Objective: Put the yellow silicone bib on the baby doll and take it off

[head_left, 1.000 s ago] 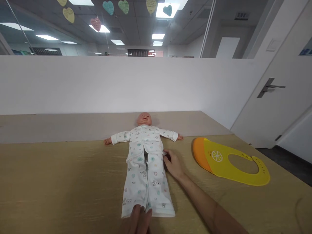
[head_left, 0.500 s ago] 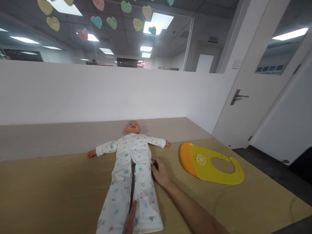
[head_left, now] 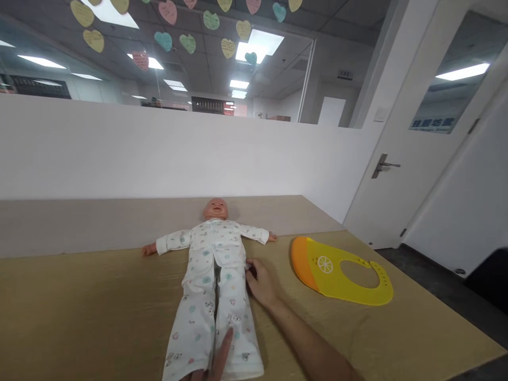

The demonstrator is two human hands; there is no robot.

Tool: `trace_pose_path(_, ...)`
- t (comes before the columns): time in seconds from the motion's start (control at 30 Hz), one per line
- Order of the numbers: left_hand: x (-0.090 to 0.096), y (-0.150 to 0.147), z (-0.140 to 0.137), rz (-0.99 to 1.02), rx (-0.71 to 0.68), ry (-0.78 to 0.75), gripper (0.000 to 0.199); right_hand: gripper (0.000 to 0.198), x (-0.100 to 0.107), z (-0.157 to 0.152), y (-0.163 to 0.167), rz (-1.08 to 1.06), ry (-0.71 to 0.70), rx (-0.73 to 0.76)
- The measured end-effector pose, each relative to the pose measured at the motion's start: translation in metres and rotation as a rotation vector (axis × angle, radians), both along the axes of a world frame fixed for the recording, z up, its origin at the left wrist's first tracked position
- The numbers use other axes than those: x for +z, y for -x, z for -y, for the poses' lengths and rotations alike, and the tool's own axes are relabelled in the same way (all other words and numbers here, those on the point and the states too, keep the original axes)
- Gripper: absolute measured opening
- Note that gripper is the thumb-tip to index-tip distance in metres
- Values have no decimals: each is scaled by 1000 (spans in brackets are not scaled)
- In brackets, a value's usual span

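A baby doll (head_left: 216,209) lies on its back on the table, head away from me and arms spread. It wears a white printed top (head_left: 218,235) and white printed trousers (head_left: 234,317). My right hand (head_left: 262,286) is at the doll's hip on the right side, thumb and index finger closed on a bit of white cloth at the edge of the clothes. From the bottom edge comes my left hand (head_left: 223,355), with one finger stretched out over the lower trouser legs. The rest of that hand is mostly cut off by the frame.
A yellow and orange silicone bib (head_left: 329,280) lies on the table (head_left: 99,307) to the right of the doll. A white wall (head_left: 159,153) with glass above stands behind the table. A door (head_left: 400,180) is at the right.
My left hand's finger has moved a little to the right over the trouser leg, and more of that hand shows. My right hand keeps its place at the doll's hip. The view has shifted slightly.
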State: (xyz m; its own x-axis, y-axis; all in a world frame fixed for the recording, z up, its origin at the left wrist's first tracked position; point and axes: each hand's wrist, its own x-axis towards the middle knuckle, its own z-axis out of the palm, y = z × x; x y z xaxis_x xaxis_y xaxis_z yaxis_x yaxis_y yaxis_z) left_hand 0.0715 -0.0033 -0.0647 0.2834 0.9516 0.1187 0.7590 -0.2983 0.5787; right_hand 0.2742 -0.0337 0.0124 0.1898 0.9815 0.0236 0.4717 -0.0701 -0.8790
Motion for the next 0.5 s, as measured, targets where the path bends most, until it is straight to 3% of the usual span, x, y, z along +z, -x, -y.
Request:
trace_pose_path(0.07,26,-13,-40,0,32,-15,59,45,1,1,-1,13,1,6)
trace_pose_path(0.13,69,-33,-87,12,60,-65,72,47,1,1,-1,32,-2,7)
trace_pose_path(0.23,136,-67,-160,6,135,-156,65,49,0,-1,-4,60,-21,5)
trace_pose_path(0.3,159,-81,-194,-29,171,-119,61,48,-1,-3,-6,72,-17,20)
trace_pose_path(0.33,160,-82,-202,-46,181,-100,60,47,-1,-3,-8,83,-15,28)
trace_pose_path(0.4,146,-69,-201,-80,194,-51,60,46,-2,-5,-9,105,-20,43)
trace_pose_path(0.5,97,-14,-161,-134,215,42,52,47,-3,-6,-11,111,-47,57)
